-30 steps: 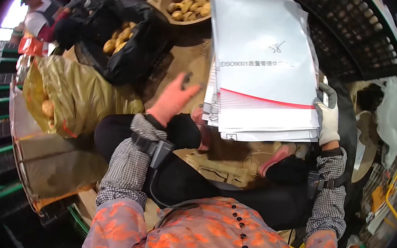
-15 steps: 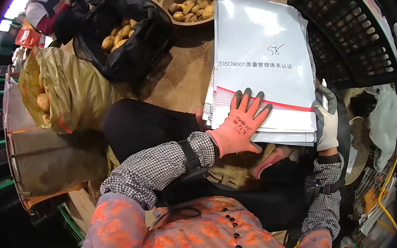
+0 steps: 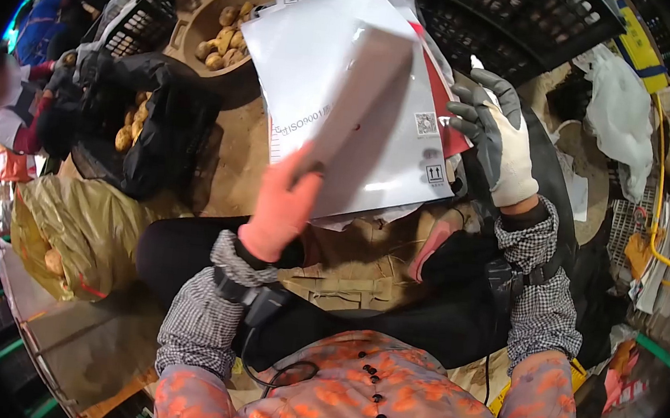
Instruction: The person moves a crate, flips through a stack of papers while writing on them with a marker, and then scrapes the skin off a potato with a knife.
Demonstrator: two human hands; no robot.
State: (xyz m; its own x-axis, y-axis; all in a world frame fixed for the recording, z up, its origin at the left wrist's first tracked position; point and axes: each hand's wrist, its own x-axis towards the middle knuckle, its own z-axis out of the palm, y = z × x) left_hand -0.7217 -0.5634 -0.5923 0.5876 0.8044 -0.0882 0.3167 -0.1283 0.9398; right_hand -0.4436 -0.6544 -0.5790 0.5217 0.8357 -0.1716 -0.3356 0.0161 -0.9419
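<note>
My left hand (image 3: 283,204), in an orange glove with grey fingertips, grips the near left part of a white sheet (image 3: 364,75) that is lifted and blurred by motion. Beneath it lies a stack of printed white sheets (image 3: 391,166), with a QR code and an arrow mark at its right corner. My right hand (image 3: 497,136), in a white and grey glove, is raised beside the stack's right edge with its fingers apart. A thin white-tipped object (image 3: 476,62) shows at this hand and looks like a marker held against the palm.
Potatoes fill a round tub (image 3: 187,32) and a black bag (image 3: 169,133); a yellow bag (image 3: 91,226) stands at left. Black crates (image 3: 515,17) line the back. A person (image 3: 19,98) is at far left. A white plastic bag (image 3: 618,115) and yellow cable (image 3: 658,200) are at right.
My left hand has moved left from lying flat on the stack and now grips a lifted sheet. The stack is turned askew. My right hand has come off its edge, and the view has shifted right.
</note>
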